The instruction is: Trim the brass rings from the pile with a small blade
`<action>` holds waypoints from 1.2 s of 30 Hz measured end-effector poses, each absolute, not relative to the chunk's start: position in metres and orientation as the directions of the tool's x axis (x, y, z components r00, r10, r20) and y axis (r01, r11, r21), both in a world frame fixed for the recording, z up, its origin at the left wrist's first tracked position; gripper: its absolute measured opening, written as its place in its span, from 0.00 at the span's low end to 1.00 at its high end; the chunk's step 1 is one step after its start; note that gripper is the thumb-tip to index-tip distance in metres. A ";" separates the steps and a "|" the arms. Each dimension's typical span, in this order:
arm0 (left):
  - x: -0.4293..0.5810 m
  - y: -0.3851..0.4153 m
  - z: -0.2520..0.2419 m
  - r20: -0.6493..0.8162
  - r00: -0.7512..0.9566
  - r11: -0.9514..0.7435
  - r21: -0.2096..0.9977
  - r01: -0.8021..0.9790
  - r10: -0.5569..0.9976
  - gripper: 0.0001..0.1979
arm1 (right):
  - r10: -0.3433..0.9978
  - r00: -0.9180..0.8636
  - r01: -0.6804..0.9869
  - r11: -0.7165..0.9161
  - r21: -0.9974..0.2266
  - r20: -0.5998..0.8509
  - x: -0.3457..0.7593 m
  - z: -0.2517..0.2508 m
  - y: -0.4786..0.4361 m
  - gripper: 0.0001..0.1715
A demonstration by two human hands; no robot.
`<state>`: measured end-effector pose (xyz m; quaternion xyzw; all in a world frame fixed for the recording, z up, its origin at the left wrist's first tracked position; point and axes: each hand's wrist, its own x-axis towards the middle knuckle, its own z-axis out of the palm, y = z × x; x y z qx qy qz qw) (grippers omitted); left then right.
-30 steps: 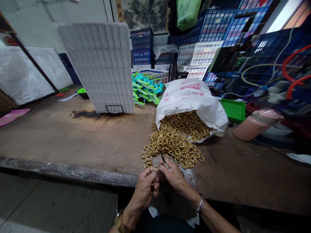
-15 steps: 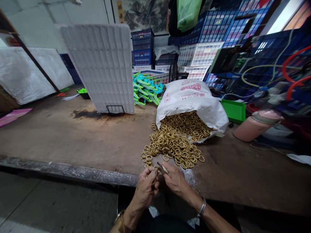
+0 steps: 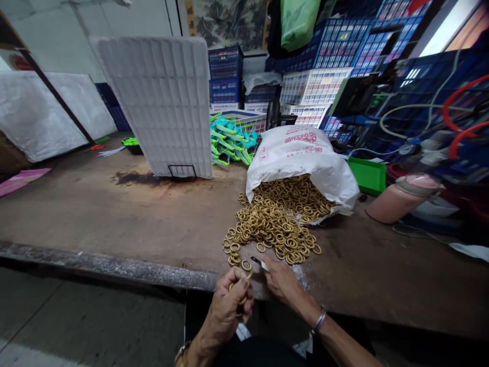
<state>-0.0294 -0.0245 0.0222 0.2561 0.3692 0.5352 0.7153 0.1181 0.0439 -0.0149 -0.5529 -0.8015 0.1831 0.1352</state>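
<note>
My left hand (image 3: 229, 306) is closed on several gold-coloured rings, with one ring (image 3: 249, 274) showing between thumb and fingertips. To its right, my right hand (image 3: 284, 283) grips a small dark-tipped blade with a pale part (image 3: 260, 263), pointing up and left. A single loose ring (image 3: 246, 265) lies on the table just beyond my left fingers. Farther off, a pile of the same rings (image 3: 271, 229) spills from the mouth of a white woven sack (image 3: 298, 148) with red print.
A tall grey ribbed panel (image 3: 160, 102) stands in a wire holder on the brown table (image 3: 95, 214). Behind are green and turquoise plastic pieces (image 3: 231, 142) and stacked crates (image 3: 313, 84). At right are a green tray (image 3: 367, 176) and a pink bottle (image 3: 401, 199).
My hands have moved slightly apart. The blade has drawn right, away from the ring in my left fingers. The loose ring beyond them is now plainly visible.
</note>
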 end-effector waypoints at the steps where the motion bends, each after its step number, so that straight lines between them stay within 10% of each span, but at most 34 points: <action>1: -0.031 -0.025 0.023 -0.267 0.164 0.310 0.722 -0.618 0.950 0.13 | 0.937 -0.349 0.842 0.318 -0.436 0.011 0.119 -0.016 0.045 0.18; 18: -0.060 -0.017 -0.008 -0.471 0.171 0.398 0.439 -0.805 0.866 0.10 | 0.936 -0.349 0.859 0.339 -0.384 0.048 0.087 -0.023 0.039 0.13; 28: -0.036 -0.010 0.003 -0.236 -0.172 0.186 0.946 -0.265 0.956 0.09 | 0.937 -0.252 0.369 -0.139 -0.919 -0.243 0.097 0.000 0.043 0.04; 36: -0.032 -0.008 -0.001 0.019 -0.056 -0.022 0.998 -0.060 0.998 0.09 | 0.740 -0.413 0.040 -0.567 -0.823 -0.530 0.090 0.014 0.033 0.09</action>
